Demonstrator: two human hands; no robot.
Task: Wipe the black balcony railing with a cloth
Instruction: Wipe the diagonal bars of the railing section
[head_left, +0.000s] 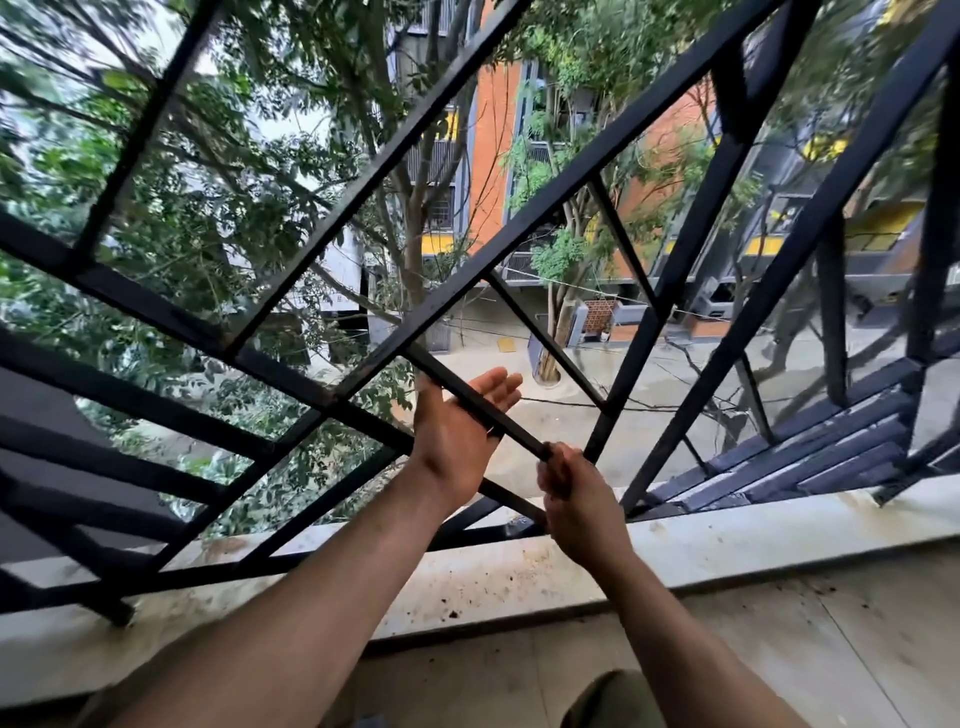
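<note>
The black balcony railing (521, 218) is a grid of metal bars that fills the view, tilted. A thin diagonal bar (445, 375) runs down to the right between my hands. My left hand (451, 441) reaches up to this bar with its fingers straight, and the bar lies across its palm. Lower on the same bar, my right hand (577, 500) curls its fingers round the metal. No cloth shows clearly; a dark bit at the top of my right fist may be cloth or bar.
A pale stone ledge (727, 540) with dirt specks carries the railing's foot. Tiled floor (831, 649) lies below it. My knee in green cloth (613, 701) shows at the bottom. Beyond the bars are trees, a street far below and an orange building.
</note>
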